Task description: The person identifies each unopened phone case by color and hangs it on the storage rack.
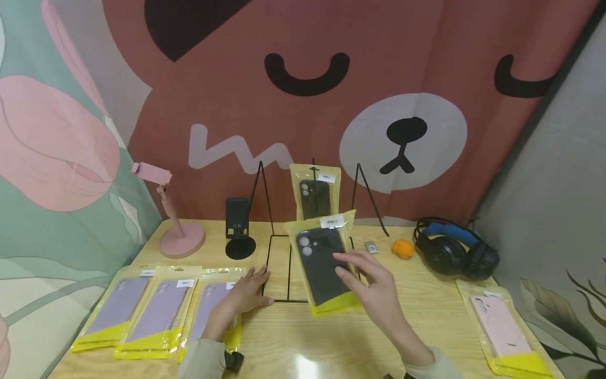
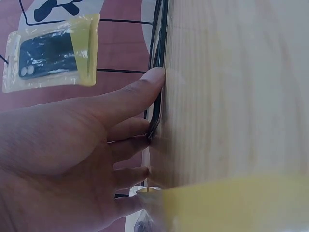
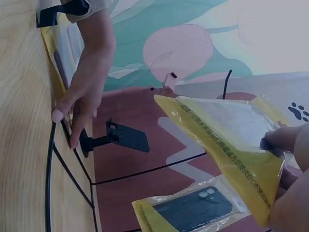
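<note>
My right hand [image 1: 379, 284] pinches the right side of a clear, yellow-edged bag holding a black phone case [image 1: 322, 266], raised over a black wire rack [image 1: 289, 271]. In the right wrist view, the thumb and fingers grip this bag's edge. Behind it, another bagged black phone case [image 1: 316, 197] hangs on the rack. My left hand [image 1: 248, 289] rests at the rack's front left corner, fingers spread and nearly straight. The left wrist view has the thumb [image 2: 153, 77] touching the base wire. Just left of that hand lies a bagged purple phone case [image 1: 208, 302].
Two more bagged purple cases [image 1: 161, 310] lie at the left. A pink stand [image 1: 182, 241] and a black phone stand [image 1: 238, 221] are at the back. To the right are headphones [image 1: 456, 255], an orange item [image 1: 403, 248], a small grey gadget [image 1: 371, 247] and a bagged pink case [image 1: 504, 329].
</note>
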